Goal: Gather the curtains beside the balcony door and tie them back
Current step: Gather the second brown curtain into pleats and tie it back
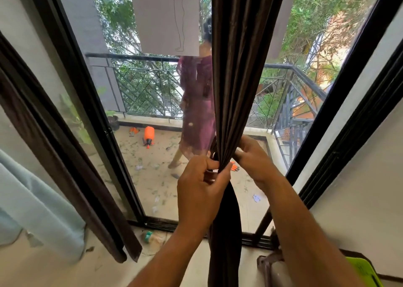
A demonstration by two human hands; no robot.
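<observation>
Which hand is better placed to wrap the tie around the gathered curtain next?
Probably the left hand: it already pinches a small dark strip against the brown curtain at the gathered point. The right hand grips the bunch from the other side, so it seems better kept holding.

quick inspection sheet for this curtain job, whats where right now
surface: pale indoor floor by the door track
job's things: brown curtain bunched into one column before the balcony door glass; whether a tie-back is on it cannot be told
clutter: plastic bottle on the floor by the track; orange sprayer outside
hands: left hand and right hand both pinch the bunch
cables: nothing seen
surroundings: person on the balcony, railing, trees
</observation>
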